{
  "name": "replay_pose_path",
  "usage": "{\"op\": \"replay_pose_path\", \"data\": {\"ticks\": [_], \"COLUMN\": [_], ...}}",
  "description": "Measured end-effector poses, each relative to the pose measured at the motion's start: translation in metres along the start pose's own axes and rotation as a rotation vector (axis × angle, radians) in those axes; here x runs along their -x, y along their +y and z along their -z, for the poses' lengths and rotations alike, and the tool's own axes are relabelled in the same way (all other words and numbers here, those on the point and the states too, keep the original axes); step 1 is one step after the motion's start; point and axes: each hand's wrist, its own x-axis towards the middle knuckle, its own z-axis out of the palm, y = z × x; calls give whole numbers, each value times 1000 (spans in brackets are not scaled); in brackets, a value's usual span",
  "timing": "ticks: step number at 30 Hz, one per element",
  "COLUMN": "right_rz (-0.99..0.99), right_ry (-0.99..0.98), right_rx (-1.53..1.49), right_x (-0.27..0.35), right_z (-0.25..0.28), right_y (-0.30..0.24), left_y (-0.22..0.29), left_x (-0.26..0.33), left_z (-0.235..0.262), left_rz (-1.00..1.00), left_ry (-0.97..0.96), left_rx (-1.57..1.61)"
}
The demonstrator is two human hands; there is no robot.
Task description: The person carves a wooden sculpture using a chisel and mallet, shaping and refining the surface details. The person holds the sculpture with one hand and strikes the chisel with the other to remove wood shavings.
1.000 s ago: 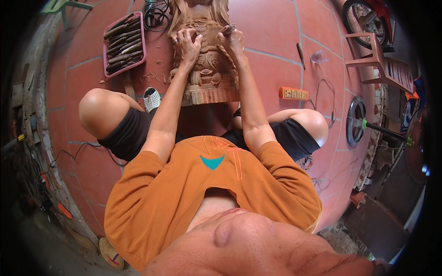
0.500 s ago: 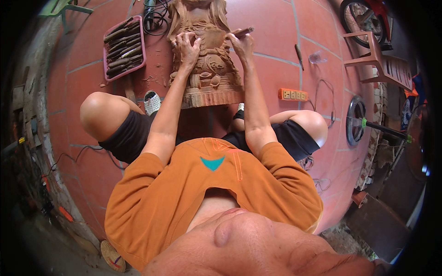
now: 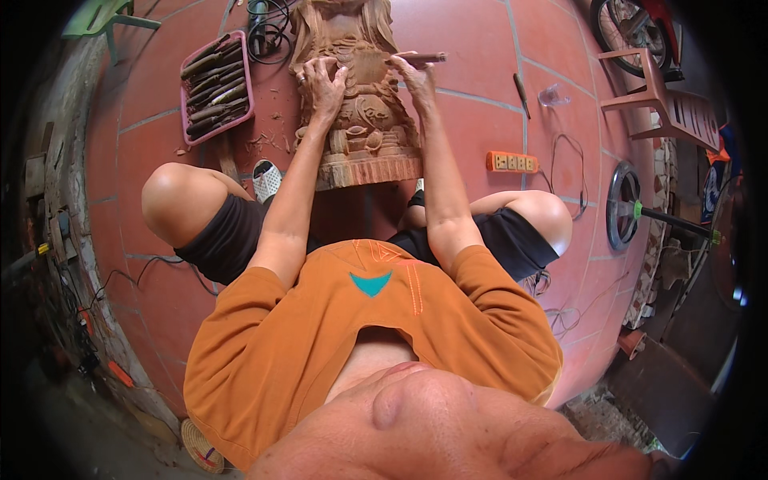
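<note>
A brown wood carving (image 3: pixel 364 128) with deep relief and a flat sawn base lies on the floor between my bent legs. My left hand (image 3: pixel 322 92) rests on its left part, fingers curled down onto the wood and thumb toward the middle. At its right edge, my right hand (image 3: pixel 418 83) is closed round a carving chisel (image 3: pixel 428 58). The chisel's handle sticks out to the right, almost level. Its blade end is hidden or too small to make out near a smooth patch of the carving.
A pink basket (image 3: pixel 251 88) of several carving tools stands at left, near wood shavings (image 3: pixel 270 144). On the tiled floor at right lie another tool (image 3: pixel 521 94), a clear cup (image 3: pixel 554 97) and an orange power strip (image 3: pixel 512 162) with a cord. Beyond are a plastic chair (image 3: pixel 668 108) and a fan base (image 3: pixel 623 206).
The chisel handle has swung from tilted upward to nearly level, and my right hand has shifted slightly left with it. My left hand stays on the carving.
</note>
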Motion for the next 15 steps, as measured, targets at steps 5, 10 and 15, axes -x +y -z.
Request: {"op": "replay_pose_path", "data": {"ticks": [5,10,15], "right_rz": [-2,206,9], "right_ry": [68,92,-106], "right_rx": [74,370,485], "right_x": [-5,-8,8], "right_z": [-19,-28,-21], "right_y": [17,26,5], "left_y": [10,9,10], "left_x": [2,1,0], "left_z": [1,3,8], "left_rz": [29,-28,27], "left_ry": [-10,-5,0], "left_rx": [-11,12,-23]}}
